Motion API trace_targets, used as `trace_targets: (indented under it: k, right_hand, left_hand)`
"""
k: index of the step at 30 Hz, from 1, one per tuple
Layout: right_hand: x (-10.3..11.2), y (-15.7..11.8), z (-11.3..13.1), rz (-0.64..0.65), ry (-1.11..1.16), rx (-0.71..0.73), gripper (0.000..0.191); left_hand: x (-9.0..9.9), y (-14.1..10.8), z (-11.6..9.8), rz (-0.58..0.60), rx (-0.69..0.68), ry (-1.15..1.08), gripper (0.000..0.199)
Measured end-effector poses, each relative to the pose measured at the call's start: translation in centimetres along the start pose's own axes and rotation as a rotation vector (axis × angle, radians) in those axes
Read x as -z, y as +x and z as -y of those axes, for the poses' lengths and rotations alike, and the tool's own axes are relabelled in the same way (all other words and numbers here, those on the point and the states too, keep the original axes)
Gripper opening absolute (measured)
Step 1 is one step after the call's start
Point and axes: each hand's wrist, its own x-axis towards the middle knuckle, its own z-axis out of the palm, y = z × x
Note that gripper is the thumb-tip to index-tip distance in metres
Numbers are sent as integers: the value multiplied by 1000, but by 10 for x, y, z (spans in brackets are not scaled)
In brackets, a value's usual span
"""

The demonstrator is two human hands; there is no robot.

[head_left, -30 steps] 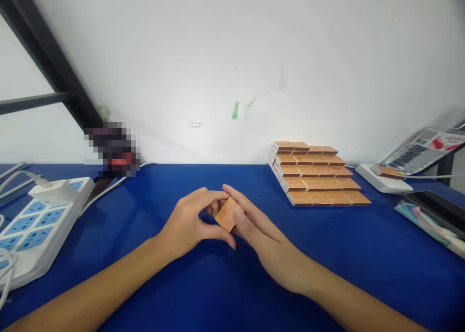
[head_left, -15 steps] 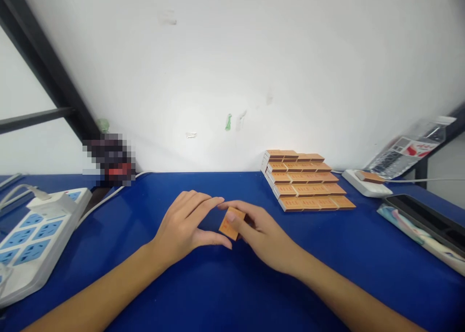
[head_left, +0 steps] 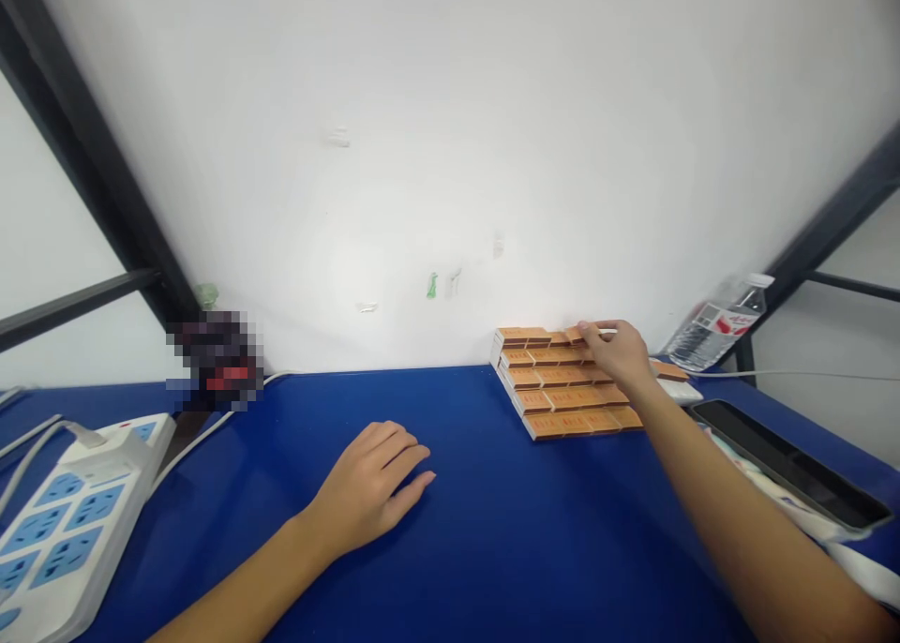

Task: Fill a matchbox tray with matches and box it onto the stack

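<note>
Orange matchboxes (head_left: 562,425) stand in stepped rows against the white wall, right of the middle. At the top row, my right hand (head_left: 619,352) pinches a small orange matchbox (head_left: 577,336) between thumb and fingers, at the right end of that row. The hand and forearm hide the right ends of several rows. My left hand (head_left: 383,484) rests on the blue table (head_left: 450,559), fingers slightly bent and thumb apart, with nothing in it.
A power strip (head_left: 77,521) with a plugged-in adapter lies at left. On the right are a clear bottle (head_left: 724,324), a white device (head_left: 681,390) with an orange box (head_left: 667,371) on it, and a black phone (head_left: 787,460). Cables run along the wall.
My right hand has carried the matchbox from beside my left hand to the top row of the stack. My left hand has stayed low on the left, and the view has tilted up and shifted right.
</note>
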Motion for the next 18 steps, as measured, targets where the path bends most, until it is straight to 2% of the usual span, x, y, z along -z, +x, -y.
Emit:
trace_targets:
  k: [4, 8, 10, 13, 16, 17, 18]
  right_hand:
    - [-10, 8, -9, 70, -73, 32, 30]
    - [-14, 0, -17, 56, -99, 119, 36]
    - [-16, -2, -20, 66, -86, 178, 38]
    - [-21, -4, -22, 76, -55, 254, 39]
    - [-21, -3, -27, 13, -27, 319, 40]
    - [-19, -2, -30, -41, -23, 329, 40]
    - [-16, -1, -34, -108, -23, 330, 41]
  left_hand:
    - [-2, -2, 0, 26, 5, -15, 15]
    - [5, 2, -3, 4, -56, 10, 17]
    - [9, 7, -13, -29, -116, 33, 20]
    - [-2, 18, -47, -96, -173, 29, 20]
    - [-36, 25, -106, -116, -236, -87, 15]
    - [-50, 26, -129, -53, -252, -179, 18]
    - [-62, 27, -151, 74, -175, -290, 22]
